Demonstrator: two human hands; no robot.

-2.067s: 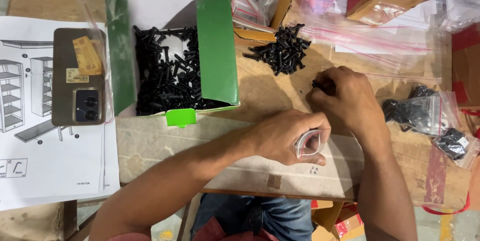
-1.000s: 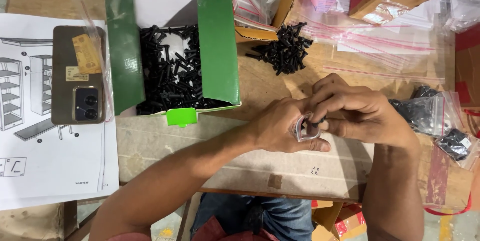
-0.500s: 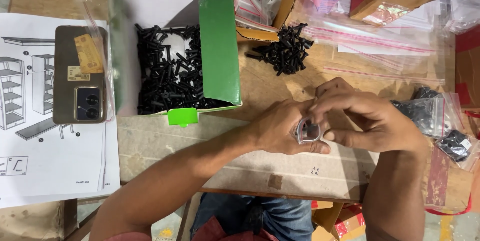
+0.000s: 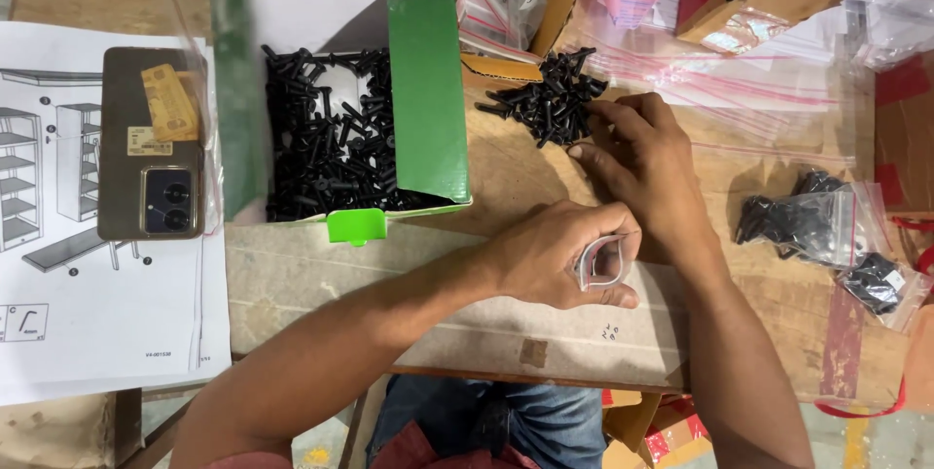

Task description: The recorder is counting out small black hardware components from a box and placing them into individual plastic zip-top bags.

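Left hand (image 4: 555, 260) pinches a small clear zip bag (image 4: 600, 263) held open at its mouth, over the cardboard sheet (image 4: 321, 279). Right hand (image 4: 642, 162), fingers spread, touches the loose pile of black screws (image 4: 547, 99) at 11 o'clock; whether it grips one is unclear. Green box (image 4: 425, 90) at 9 o'clock.

An open box (image 4: 428, 99) of screws sits left of a loose screw pile (image 4: 550, 104) on the desk (image 4: 506, 177); a phone (image 4: 148, 143) lies on a paper sheet (image 4: 97, 313) farther left.
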